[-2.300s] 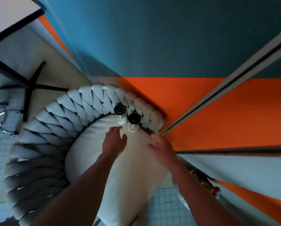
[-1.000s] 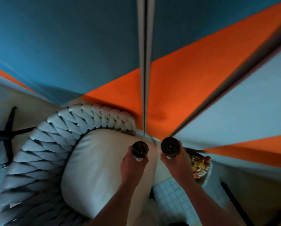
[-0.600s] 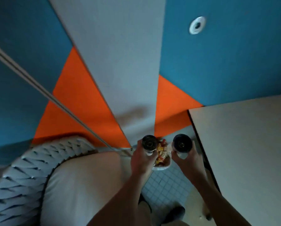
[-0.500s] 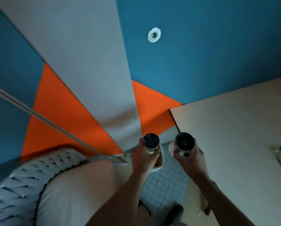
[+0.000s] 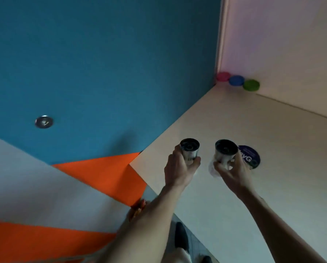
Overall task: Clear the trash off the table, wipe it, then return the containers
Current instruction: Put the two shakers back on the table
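**Containers arriving over the tabletop**

The left hand [image 5: 179, 168] has its grip curled round one dark-lidded container [image 5: 189, 151]; the right hand [image 5: 232, 172] pinches the other container [image 5: 226, 153]. Both are held above the pale tabletop [image 5: 272, 186], not yet set down. Just beyond the right grip lies a round purple disc [image 5: 250, 157]; three coloured lids [image 5: 237, 80] sit far off in the corner. No trash shows on the tabletop, so this looks like the final step.
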Demonstrator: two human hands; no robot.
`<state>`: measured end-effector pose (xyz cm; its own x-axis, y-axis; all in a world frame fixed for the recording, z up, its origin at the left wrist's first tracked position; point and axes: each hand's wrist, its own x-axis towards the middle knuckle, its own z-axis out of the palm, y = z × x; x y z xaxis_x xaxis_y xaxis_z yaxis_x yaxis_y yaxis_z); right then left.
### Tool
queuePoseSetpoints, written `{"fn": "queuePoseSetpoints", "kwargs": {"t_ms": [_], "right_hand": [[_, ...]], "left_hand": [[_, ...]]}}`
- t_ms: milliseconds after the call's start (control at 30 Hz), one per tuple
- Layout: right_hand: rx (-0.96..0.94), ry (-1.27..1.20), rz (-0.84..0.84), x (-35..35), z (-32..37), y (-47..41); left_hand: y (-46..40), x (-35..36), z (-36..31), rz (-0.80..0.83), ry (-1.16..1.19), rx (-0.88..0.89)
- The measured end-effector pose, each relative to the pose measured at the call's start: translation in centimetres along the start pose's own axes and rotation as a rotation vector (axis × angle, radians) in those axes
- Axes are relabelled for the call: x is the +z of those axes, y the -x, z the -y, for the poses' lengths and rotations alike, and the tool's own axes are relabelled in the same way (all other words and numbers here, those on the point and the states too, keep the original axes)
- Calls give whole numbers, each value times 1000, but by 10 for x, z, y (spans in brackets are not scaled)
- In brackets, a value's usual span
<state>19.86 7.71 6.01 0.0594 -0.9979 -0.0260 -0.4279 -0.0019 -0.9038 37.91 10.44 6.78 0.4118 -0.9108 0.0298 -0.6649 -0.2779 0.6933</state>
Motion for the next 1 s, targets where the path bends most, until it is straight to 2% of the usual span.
{"fn": "queuePoseSetpoints", "kwargs": {"t_ms": [200,667,800,1000], "right_hand": [[27,-7,-211,-56,-11,-68],[141,27,-477,-122,-59,-282],[161,51,-528,-137,-81,-330],[245,103,-593,-155,-121,-389]], "left_hand": [[-80,51,-76,83,-3,169],[-304,203,-183,312,72,385],[-337,243,-211,350,99,468],[-370,314,-250,373,72,686]]}}
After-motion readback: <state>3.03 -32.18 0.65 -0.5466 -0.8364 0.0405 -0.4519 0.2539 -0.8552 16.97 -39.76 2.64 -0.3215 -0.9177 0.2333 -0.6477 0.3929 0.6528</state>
